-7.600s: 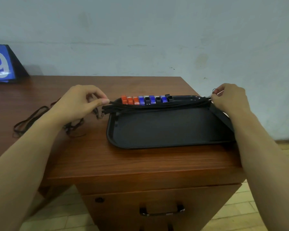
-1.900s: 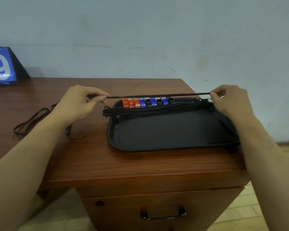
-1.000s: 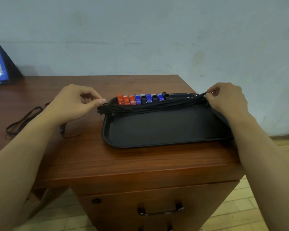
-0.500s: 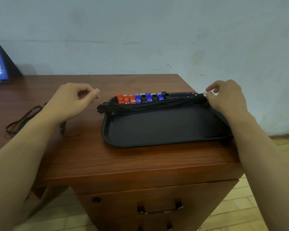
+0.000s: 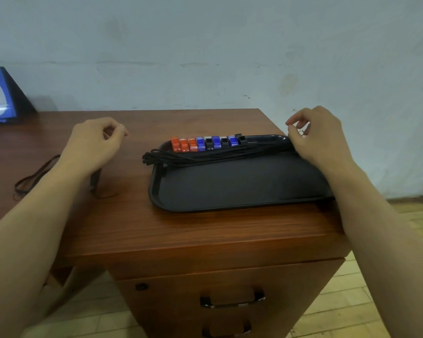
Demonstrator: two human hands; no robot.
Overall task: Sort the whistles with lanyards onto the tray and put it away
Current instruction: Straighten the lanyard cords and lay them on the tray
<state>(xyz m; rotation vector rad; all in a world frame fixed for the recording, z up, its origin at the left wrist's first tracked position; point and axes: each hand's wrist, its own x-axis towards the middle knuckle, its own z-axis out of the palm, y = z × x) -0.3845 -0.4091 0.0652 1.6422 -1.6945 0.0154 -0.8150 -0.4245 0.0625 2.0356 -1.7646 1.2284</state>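
hovering over the far right corner of the tray (image 5: 230,201), the right hand (image 5: 320,140) shows thumb and forefinger loosely curled with a small gap between them; a bit of metal sits at the fingertips, and whether it is pinched cannot be told. the left hand (image 5: 93,145) floats above the desk (image 5: 193,230), fingers half curled, holding nothing. whistles (image 5: 205,143), orange, blue and black, stand in one row along the tray's far rim, and their lanyards (image 5: 205,156) lie bundled just in front, loop ends spilling over the left rim onto the wood. one more strap (image 5: 32,178) lies loose on the desk, well apart to the left, so sorting looks unfinished. risk: the overhanging loops could snag or drag the row out of line when the tray is lifted, and the tray's right edge juts past the desk edge, so a careless bump might tip it. compared with two seconds ago, the cord stretched taut between both hands has been laid down on the bundle, and both hands have let go and lifted.
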